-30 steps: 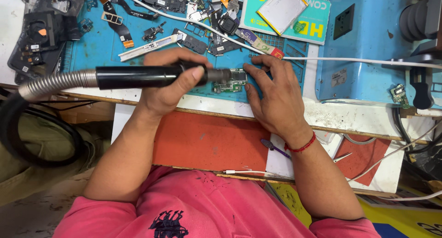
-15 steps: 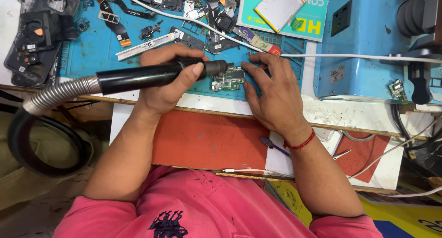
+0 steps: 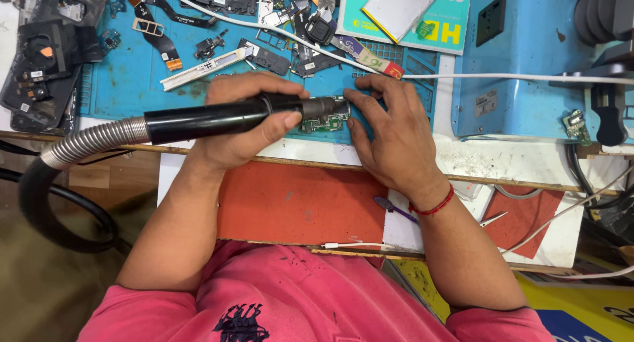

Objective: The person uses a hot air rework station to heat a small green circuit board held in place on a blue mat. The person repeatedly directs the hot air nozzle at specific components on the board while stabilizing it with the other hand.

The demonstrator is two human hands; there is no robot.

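Observation:
My left hand [image 3: 241, 127] grips a black hot-air wand [image 3: 211, 119] with a ribbed metal hose [image 3: 89, 142]. Its metal nozzle points right, just over a small green circuit board [image 3: 323, 122] lying on the blue work mat [image 3: 132, 84]. My right hand [image 3: 389, 134], with a red thread at the wrist, rests flat beside the board, its fingertips touching the board's right and upper edge.
Loose phone parts, flex cables and black frames [image 3: 46, 51] litter the mat's far side. A white cable [image 3: 502, 77] runs across a blue box [image 3: 528, 58] on the right. A phone battery [image 3: 399, 11] lies on a teal card. A red pad [image 3: 297, 200] lies below the bench edge.
The wand has tilted slightly, its hose end dropping lower on the left, and its nozzle stays over the board. My right hand has hardly moved.

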